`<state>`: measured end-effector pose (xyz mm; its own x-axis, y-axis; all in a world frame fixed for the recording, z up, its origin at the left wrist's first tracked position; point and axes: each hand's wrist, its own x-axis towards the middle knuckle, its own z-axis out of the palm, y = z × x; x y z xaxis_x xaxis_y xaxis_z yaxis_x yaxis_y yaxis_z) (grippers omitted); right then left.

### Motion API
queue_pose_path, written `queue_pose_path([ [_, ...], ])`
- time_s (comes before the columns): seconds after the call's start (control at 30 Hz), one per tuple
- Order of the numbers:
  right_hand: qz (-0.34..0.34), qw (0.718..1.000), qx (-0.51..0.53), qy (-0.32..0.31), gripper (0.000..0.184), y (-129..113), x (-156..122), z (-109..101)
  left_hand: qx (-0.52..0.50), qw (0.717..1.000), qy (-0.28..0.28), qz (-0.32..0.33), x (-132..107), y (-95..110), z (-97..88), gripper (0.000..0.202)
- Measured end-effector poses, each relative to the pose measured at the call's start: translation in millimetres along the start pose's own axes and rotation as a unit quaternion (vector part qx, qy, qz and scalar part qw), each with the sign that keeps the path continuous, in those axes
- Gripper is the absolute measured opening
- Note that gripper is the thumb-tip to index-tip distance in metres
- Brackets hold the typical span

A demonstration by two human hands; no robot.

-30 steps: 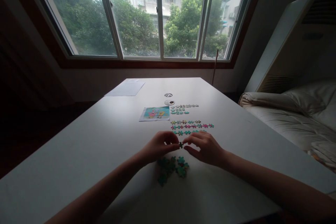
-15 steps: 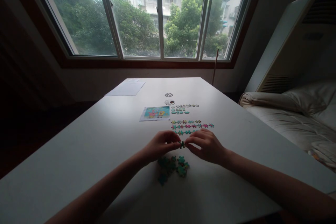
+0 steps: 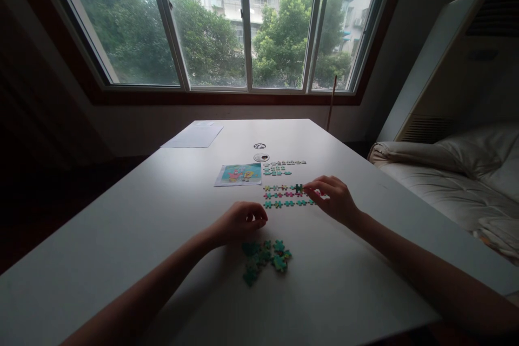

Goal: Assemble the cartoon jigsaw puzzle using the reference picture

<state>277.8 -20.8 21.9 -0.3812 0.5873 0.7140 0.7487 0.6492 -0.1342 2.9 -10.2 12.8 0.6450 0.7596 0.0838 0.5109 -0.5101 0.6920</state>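
My right hand (image 3: 334, 197) pinches a dark green jigsaw puzzle piece (image 3: 299, 188) between thumb and fingertips, over the sorted rows. Beneath it runs a row of pink and green pieces (image 3: 279, 195), partly covered by that hand. The nearest row of green pieces (image 3: 289, 204) ends beside the same hand. Over the table, my left hand (image 3: 243, 220) is loosely curled, thumb and index tips close together, with nothing visible in them. Just in front of the left wrist lies a loose pile of green puzzle pieces (image 3: 265, 257).
A cartoon picture sheet (image 3: 239, 174) lies left of the rows on the white table (image 3: 162, 216). Further back are more rows of pale pieces (image 3: 278, 168), two round flat items (image 3: 260, 152) and papers (image 3: 194, 135). A padded sofa (image 3: 438, 173) stands at the right.
The right hand has carried the puzzle piece forward and right, from between both hands to above the rows. My left hand has let go of it and drawn slightly left.
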Motion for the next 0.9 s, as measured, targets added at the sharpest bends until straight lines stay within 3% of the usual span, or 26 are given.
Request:
queue_pose_path([
  [0.17,0.025,0.999,-0.021,-0.021,0.021,10.8,3.7,-0.5,0.012,1.0,-0.005,-0.001,-0.3,-0.6,0.4,0.014],
  [0.37,0.161,0.981,-0.007,-0.112,0.02,62.5,0.9,4.4,0.017,1.0,-0.002,0.0,0.1,-0.2,0.1,0.014],
  [0.5,0.2,0.967,-0.011,-0.157,0.023,85.9,-5.2,7.1,0.019,1.0,-0.002,-0.001,0.9,-0.2,-0.4,0.014],
  [0.63,0.202,0.957,-0.006,-0.206,0.023,92.0,-8.5,7.5,0.018,1.0,-0.003,-0.001,0.9,-0.9,-0.9,0.014],
  [0.9,0.212,0.951,0.002,-0.226,0.024,92.7,-8.2,7.3,0.017,1.0,-0.007,0.001,1.4,-1.4,-0.9,0.015],
])
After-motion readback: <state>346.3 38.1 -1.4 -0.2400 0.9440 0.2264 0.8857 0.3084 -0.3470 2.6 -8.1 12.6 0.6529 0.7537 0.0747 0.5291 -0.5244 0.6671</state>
